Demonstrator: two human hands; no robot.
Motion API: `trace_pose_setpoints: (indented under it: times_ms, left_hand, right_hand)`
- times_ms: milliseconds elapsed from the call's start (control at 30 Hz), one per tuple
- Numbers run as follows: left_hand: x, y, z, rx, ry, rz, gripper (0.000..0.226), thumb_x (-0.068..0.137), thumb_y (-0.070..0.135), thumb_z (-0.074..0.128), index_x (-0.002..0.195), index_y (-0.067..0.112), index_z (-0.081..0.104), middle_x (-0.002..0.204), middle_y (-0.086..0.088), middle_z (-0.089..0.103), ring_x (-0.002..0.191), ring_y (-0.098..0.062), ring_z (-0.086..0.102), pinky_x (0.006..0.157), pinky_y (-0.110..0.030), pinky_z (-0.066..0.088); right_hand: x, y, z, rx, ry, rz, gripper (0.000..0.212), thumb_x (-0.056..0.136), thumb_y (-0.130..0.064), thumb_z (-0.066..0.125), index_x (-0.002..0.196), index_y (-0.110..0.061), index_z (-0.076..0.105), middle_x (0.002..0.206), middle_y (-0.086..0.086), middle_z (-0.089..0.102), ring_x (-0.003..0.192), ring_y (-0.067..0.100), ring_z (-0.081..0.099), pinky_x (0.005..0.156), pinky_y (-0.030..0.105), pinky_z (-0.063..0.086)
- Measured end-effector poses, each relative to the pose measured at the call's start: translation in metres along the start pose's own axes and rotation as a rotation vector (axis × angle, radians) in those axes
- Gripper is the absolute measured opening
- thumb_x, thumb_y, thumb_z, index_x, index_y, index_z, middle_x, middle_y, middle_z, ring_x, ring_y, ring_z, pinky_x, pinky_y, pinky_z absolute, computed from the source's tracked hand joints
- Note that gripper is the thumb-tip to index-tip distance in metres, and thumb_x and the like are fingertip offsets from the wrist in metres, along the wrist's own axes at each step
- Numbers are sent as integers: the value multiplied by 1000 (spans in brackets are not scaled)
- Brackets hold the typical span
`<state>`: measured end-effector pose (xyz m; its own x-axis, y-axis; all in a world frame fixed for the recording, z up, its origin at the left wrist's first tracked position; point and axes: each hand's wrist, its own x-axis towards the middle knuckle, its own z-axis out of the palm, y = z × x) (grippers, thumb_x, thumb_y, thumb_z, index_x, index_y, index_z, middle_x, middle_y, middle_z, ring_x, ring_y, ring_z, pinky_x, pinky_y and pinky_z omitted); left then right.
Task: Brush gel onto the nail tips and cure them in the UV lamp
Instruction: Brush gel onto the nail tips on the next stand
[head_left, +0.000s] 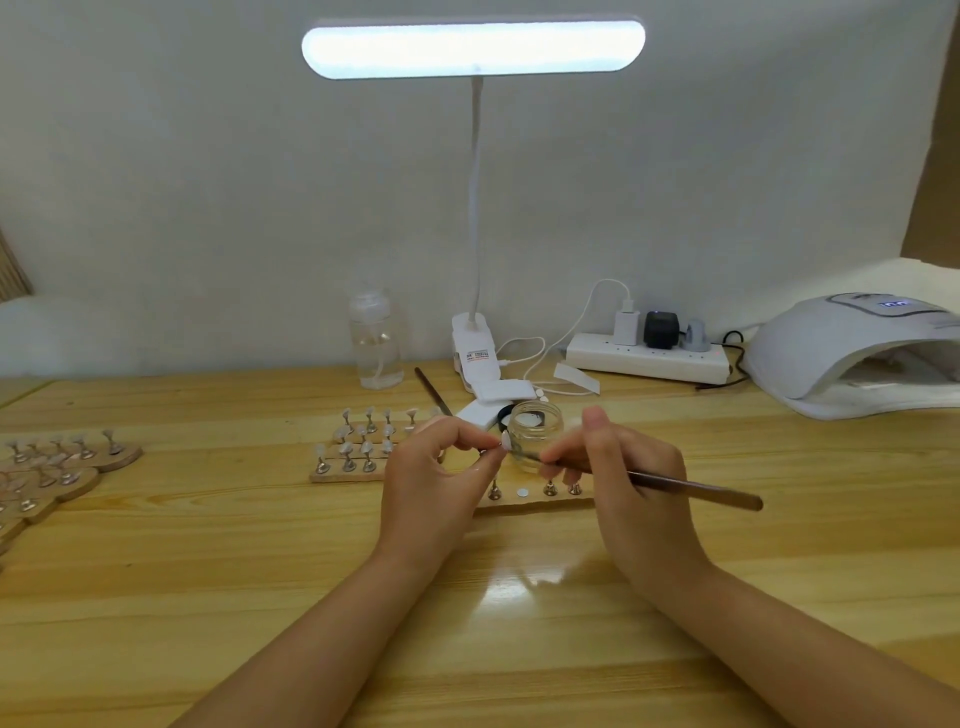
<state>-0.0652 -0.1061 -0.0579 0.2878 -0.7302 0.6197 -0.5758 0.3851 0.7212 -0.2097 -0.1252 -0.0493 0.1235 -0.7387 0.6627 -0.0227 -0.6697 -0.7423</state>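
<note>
1. While my left hand (434, 467) pinched a nail tip (504, 442) on its stand above the counter (208, 545), my right hand (618, 467) gripped the brush (675, 486), bristles touching it.
2. UV lamp (857, 353) sat far right.

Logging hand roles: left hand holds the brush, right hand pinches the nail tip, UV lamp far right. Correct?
Hands are swapped. The head view shows the right hand holding the brush and the left hand pinching the nail tip. The UV lamp is far right.
</note>
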Motion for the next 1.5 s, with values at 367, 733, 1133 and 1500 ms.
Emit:
trace_pose_setpoints:
  times_ms: [367, 733, 1133, 1500]
  left_hand:
    - [0, 0, 0, 11, 17, -9, 26, 72, 11, 75, 63, 31, 61, 68, 8, 64, 76, -5, 57, 72, -6, 37]
    - [-1, 0, 1, -28, 7, -51, 23, 73, 16, 74, 65, 35, 63, 70, 13, 66, 76, 3, 57, 76, -23, 46]
    - [0, 0, 2, -59, 14, -36, 25, 69, 17, 76, 65, 38, 64, 74, 24, 67, 75, 5, 61, 76, -7, 42]
    - [1, 1, 1, -60, -3, 15, 23, 70, 8, 74, 75, 30, 69, 78, 10, 66, 79, -2, 60, 73, -6, 42]
  right_hand:
    - [0, -1, 0, -37, -14, 20, 40, 95, -35, 37, 70, -25, 66, 71, -10, 68, 61, 0, 60, 57, 8, 42]
    - [-1, -3, 2, 42, -61, 74, 43, 92, -42, 41, 63, -22, 66, 62, -1, 67, 54, 5, 58, 53, 15, 45]
    - [-1, 0, -1, 11, -38, 20, 39, 88, -43, 41, 65, -24, 67, 67, -2, 68, 58, 5, 60, 57, 15, 46]
    - [0, 0, -1, -79, -33, -88, 35, 88, -44, 37, 70, -32, 64, 61, -9, 65, 59, -1, 60, 56, 9, 43]
